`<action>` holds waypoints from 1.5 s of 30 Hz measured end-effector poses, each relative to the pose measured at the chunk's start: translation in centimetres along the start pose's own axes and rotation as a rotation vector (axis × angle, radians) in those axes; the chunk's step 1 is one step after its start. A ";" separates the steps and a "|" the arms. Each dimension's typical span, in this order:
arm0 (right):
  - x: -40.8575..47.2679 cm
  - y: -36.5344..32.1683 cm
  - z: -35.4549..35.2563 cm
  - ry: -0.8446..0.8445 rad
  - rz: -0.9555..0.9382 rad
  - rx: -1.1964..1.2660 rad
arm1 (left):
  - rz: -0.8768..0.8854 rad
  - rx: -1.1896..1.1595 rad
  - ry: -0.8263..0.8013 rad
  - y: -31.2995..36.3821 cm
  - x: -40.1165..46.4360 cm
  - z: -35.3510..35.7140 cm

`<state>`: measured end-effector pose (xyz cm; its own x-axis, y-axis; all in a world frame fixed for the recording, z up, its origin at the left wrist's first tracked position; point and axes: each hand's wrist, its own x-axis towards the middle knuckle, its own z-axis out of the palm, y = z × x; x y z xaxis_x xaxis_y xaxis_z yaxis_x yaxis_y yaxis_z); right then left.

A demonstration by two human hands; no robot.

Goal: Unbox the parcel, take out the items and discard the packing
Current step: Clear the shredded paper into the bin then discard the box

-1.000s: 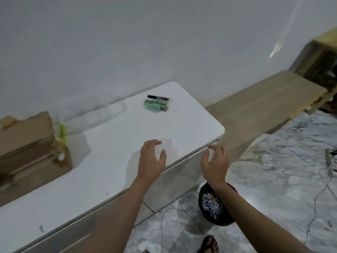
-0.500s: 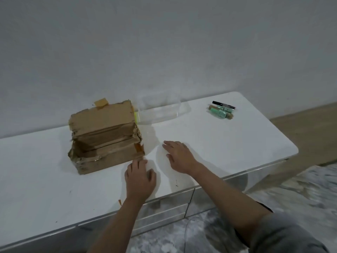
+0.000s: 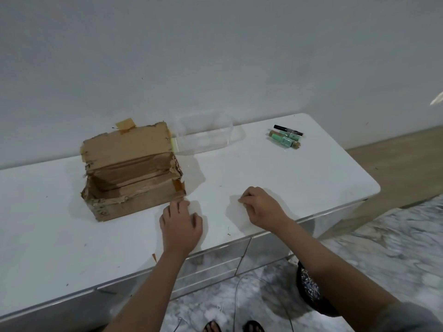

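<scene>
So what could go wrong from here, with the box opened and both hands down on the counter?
The small green items lie near the counter's right end; a careless sweep might knock them off. The clear plastic packing behind the cardboard box is nearly invisible against the white top, so it could be missed when discarding. The left hand rests close to the box's torn corner, where loose tape could snag.

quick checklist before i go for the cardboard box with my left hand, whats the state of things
1. Cardboard box open and looks emptied: ok.
2. Left hand free, beside the box's near right corner: ok.
3. Right hand free: cannot tell, fingers curled on the tabletop.
4. Items set apart near the far right end: ok.
5. Black bin on the floor, within view: ok.
6. Clear plastic packing behind the box, not discarded: not ok.
</scene>
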<state>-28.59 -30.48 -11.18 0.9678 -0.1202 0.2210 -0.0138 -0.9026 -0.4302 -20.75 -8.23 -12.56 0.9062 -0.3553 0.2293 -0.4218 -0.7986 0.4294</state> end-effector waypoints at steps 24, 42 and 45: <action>-1.2 0.9 -3.8 0.197 0.828 0.865 | 0.004 -0.164 -0.071 -0.9 -0.3 -0.4; 13.9 -14.4 -0.4 0.023 0.335 0.757 | -0.005 -0.219 0.187 -5.9 1.4 -7.6; 15.5 -16.0 0.6 0.040 0.305 0.691 | -0.079 -0.179 0.272 -8.1 2.8 -9.8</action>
<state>-13.24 -17.65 -1.36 0.9362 -0.3502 0.0302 -0.1062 -0.3639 -0.9254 -15.11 2.05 -6.80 0.9051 -0.1333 0.4037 -0.3708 -0.7122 0.5961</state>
